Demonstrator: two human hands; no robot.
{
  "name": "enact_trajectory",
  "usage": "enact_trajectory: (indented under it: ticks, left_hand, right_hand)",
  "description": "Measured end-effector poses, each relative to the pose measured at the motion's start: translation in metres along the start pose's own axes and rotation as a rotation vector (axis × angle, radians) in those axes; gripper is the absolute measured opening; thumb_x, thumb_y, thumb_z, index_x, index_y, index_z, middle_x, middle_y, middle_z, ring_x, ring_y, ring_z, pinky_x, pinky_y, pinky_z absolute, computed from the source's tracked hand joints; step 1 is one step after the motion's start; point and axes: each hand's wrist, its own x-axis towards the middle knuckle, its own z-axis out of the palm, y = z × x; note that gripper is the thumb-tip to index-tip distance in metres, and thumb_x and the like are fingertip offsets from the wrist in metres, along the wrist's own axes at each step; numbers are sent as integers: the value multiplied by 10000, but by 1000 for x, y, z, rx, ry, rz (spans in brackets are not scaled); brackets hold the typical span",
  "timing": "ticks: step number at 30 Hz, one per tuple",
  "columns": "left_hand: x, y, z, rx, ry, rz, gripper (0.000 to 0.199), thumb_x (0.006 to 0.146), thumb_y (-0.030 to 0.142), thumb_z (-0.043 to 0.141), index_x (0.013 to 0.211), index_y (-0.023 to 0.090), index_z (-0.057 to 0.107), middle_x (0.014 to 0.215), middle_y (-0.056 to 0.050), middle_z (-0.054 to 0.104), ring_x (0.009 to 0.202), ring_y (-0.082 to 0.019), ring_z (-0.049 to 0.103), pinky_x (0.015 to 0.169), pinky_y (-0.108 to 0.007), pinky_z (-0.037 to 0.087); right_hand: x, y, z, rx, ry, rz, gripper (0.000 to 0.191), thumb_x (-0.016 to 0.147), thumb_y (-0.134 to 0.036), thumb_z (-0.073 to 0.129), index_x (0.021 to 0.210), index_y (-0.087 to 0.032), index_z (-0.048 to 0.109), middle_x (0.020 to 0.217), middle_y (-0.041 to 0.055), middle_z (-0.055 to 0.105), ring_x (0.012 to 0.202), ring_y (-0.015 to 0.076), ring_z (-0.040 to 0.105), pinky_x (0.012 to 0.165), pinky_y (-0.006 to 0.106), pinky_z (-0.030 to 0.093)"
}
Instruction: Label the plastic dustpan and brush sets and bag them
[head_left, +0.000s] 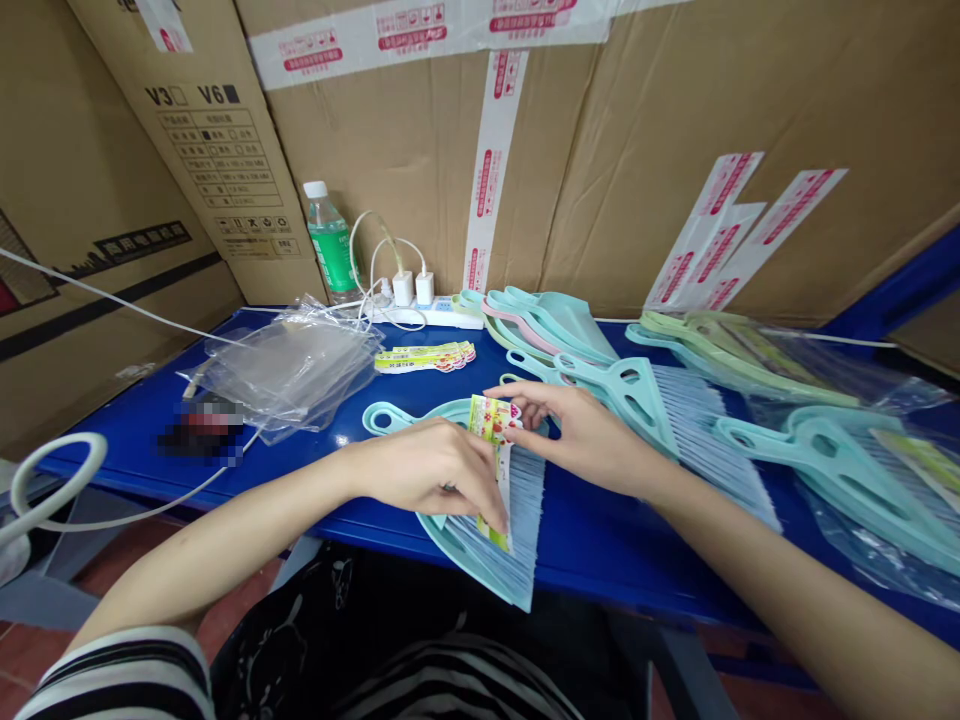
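Note:
A light-blue hand brush and dustpan set (525,500) lies at the near table edge, its bristles toward me. Over it is a yellow-green printed label card (487,408), partly covered by my fingers. My left hand (442,472) is closed at the card's left side, its index finger pointing down along the lower part; its thumb is hidden. The fingers of my right hand (574,430) are bent around the card's upper right edge, with the thumb against it. Farther back, a stack of similar label cards (425,357) rests on the table.
Other brushes (622,390) and dustpans (570,320) lie behind my right hand. Bagged sets (862,470) are at the right. Clear plastic bags (289,365) lie left. A bottle (330,245) and power strip (450,313) stand by the cardboard boxes (405,150). White cables cross the left side.

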Motion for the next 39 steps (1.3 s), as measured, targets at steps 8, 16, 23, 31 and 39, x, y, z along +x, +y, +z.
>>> enact_trajectory:
  ticks: [8, 16, 23, 31, 39]
  left_hand:
    - [-5, -6, -7, 341, 260, -18, 260, 829, 22, 490, 832, 196, 683, 846, -17, 742, 867, -172, 619, 863, -323, 473]
    - [-11, -14, -20, 482, 436, -110, 261, 840, 30, 456, 707, 193, 611, 839, -26, 707, 833, -157, 609, 829, -320, 476]
    - [-9, -11, -21, 132, 419, -11, 267, 866, 43, 500, 679, 193, 617, 923, -43, 761, 1045, -165, 641, 928, -350, 511]
    - [-7, -12, -14, 290, 520, -83, 172, 894, 109, 527, 945, 203, 661, 1194, -98, 651, 1129, -201, 596, 1006, -448, 457]
    - [-5, -11, -11, 63, 416, -176, 231, 949, 210, 530, 1156, 162, 621, 931, -62, 717, 852, -147, 671, 816, -299, 529]
  right_hand:
    - [-4, -2, -7, -149, -14, -15, 564, 787, -142, 477, 1341, -226, 540, 659, -30, 592, 553, 162, 534, 547, 321, 498]
    - [-5, 2, -14, -125, -43, 17, 496, 864, -392, 516, 1323, -204, 543, 878, 59, 665, 667, 185, 591, 582, 347, 522]
    - [-3, -6, -3, 149, -163, -28, 272, 862, -383, 585, 1062, -203, 626, 916, 44, 679, 755, 167, 622, 629, 318, 544]
    - [-5, -6, 12, 607, -210, 117, 527, 866, -198, 556, 1365, -229, 390, 1075, 60, 693, 868, 185, 703, 776, 382, 604]
    - [-3, -2, 0, 415, 30, 88, 790, 890, -173, 473, 1550, -330, 69, 1315, 100, 562, 796, 167, 680, 742, 388, 625]
